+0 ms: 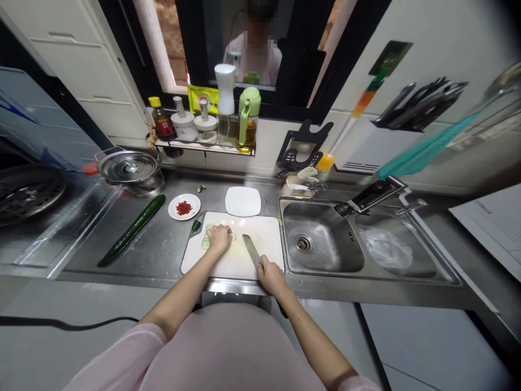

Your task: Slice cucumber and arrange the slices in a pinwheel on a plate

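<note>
On the white cutting board [260,263], my left hand [220,240] rests at the upper left with its fingers curled down on cucumber slices. Some cucumber slices [205,243] show to the left of the fingers, and one lies just right of them. My right hand [272,276] is wrapped round the handle of a kitchen knife [251,250]. The blade points up and left over the board, apart from the slices. A cut cucumber end [196,225] sits by the board's upper left corner. One whole cucumber [134,229] lies on the counter at left.
A small plate [198,206] of chopped red pieces and a white rectangular plate [243,201] stand behind the board. To its right is the sink [325,266]. A lidded pot [140,176] stands back left, below a rack with bottles and seasoning jars [207,129].
</note>
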Available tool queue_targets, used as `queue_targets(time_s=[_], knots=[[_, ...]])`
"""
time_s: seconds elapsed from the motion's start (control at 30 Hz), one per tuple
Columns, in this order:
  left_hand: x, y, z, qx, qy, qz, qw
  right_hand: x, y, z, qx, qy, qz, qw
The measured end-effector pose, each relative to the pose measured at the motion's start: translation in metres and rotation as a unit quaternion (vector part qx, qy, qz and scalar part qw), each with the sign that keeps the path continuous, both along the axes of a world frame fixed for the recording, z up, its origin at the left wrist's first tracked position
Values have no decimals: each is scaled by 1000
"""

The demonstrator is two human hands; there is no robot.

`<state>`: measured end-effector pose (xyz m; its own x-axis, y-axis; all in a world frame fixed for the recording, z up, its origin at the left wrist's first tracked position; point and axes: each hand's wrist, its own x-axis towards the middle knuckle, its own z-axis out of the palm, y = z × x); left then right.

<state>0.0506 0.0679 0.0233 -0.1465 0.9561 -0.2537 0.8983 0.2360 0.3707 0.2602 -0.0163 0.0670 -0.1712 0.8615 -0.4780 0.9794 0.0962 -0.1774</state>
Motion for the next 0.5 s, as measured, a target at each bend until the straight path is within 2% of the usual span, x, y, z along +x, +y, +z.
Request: queue_targets(time_s=[0.13, 0.27, 0.4, 0.5], knots=[[4, -3, 4, 2, -14, 0, 1000, -2, 2, 1, 4, 1, -3, 1000], [3, -10, 11, 2, -54, 42, 998, -3, 2, -1, 10, 2, -6, 1000], [-7, -31, 15, 16, -131, 104, 986, -1, 3, -4, 14, 10, -12, 1000], [-22, -52, 12, 37, -155, 143, 977, 0, 4, -6, 18, 19, -17, 1000]])
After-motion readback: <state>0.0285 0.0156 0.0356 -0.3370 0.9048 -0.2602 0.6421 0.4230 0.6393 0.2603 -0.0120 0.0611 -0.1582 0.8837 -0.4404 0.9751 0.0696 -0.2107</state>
